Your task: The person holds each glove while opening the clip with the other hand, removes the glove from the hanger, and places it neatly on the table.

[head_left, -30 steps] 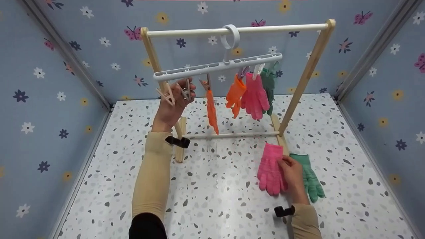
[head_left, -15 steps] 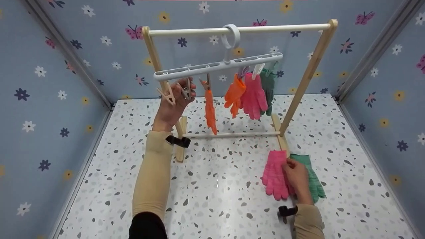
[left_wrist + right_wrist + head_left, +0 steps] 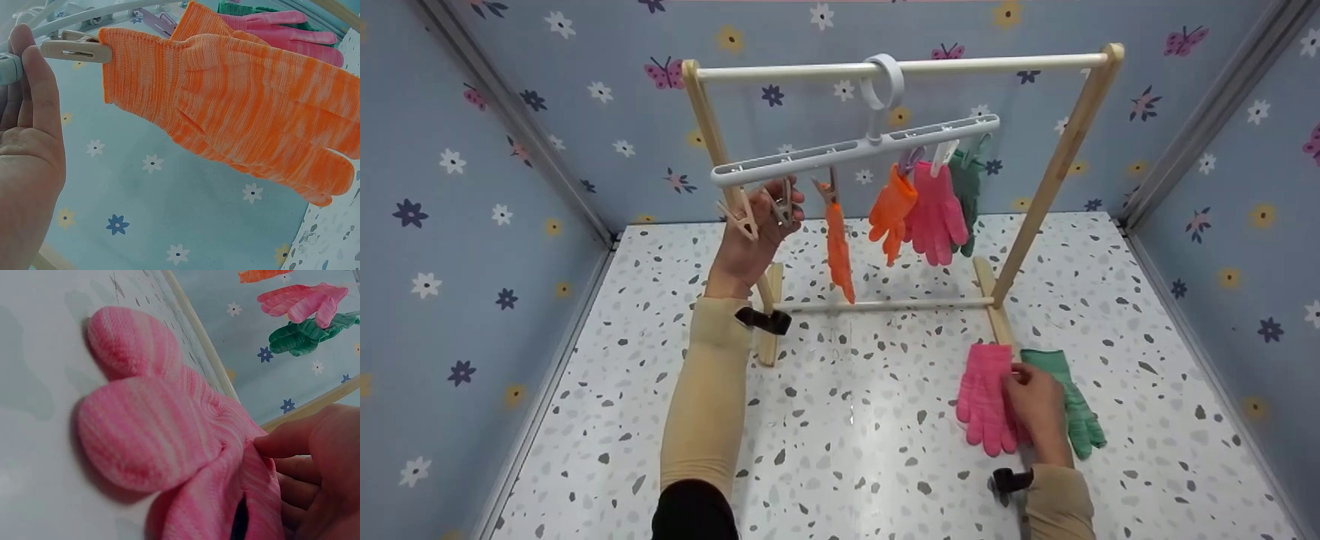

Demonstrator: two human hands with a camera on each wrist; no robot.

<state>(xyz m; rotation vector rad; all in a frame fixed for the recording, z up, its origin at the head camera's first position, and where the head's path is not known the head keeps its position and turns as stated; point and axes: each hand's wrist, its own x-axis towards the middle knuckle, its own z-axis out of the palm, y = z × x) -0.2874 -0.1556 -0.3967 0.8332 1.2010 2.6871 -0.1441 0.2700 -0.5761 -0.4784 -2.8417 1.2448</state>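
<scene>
My left hand (image 3: pixel 754 232) is raised under the left end of a white hanger (image 3: pixel 802 159), its fingers curled about a pale clothespin (image 3: pixel 781 204). Another beige clothespin (image 3: pixel 740 217) dangles in front of that palm. Just to its right an orange knit glove (image 3: pixel 242 107) hangs by its cuff from a wooden-looking clothespin (image 3: pixel 79 52). Down on the speckled surface, my right hand (image 3: pixel 1039 401) pinches the side edge of a pink knit glove (image 3: pixel 984 397); the thumb is on top and the other fingertips are partly hidden behind the fabric. A green glove (image 3: pixel 1065 397) lies partly beneath this hand.
The hanger's ring (image 3: pixel 883 82) hooks over the top bar (image 3: pixel 997 64) of a wooden rack. Farther right hang a second orange glove (image 3: pixel 892 206), a pink one (image 3: pixel 936 214) and a dark green one (image 3: pixel 967 195). Flower-patterned walls (image 3: pixel 472 337) close in the sides and back.
The right hand has drawn the pink glove right and toward the person, and the green glove has shifted slightly right. The left hand keeps its place at the clothespins.
</scene>
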